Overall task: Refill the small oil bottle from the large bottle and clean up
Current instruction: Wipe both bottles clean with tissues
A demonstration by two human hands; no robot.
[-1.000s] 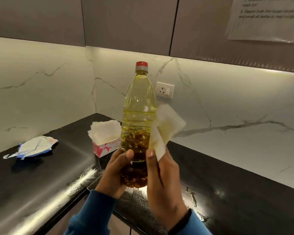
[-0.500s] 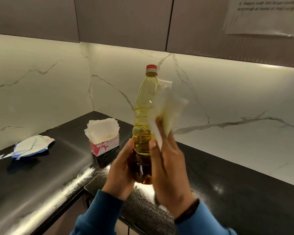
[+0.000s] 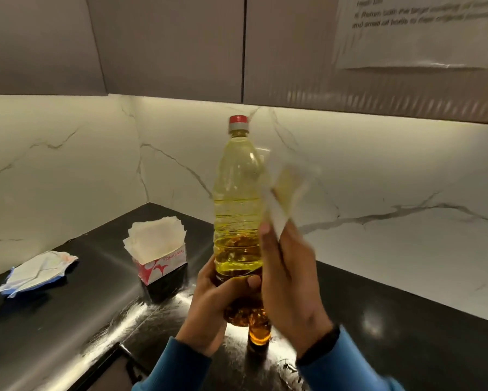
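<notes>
The left hand (image 3: 209, 303) holds the tall clear plastic bottle of yellow oil with a red cap (image 3: 238, 193) upright above the glossy black surface (image 3: 406, 348), its fingers curled round the lower body. The right hand (image 3: 289, 283) pinches a folded white paper tissue (image 3: 282, 193) against the bottle's right flank. Wiping goes best, presumably, in long strokes along the ribbed wall, turning the bottle to reach all sides. A red-and-white tissue box (image 3: 163, 268) reads "ORIGAMI"; the blurred notice on the cabinet (image 3: 423, 26) reads partly "Return both the…". A small amber bottle (image 3: 259, 334) stands below, largely hidden.
</notes>
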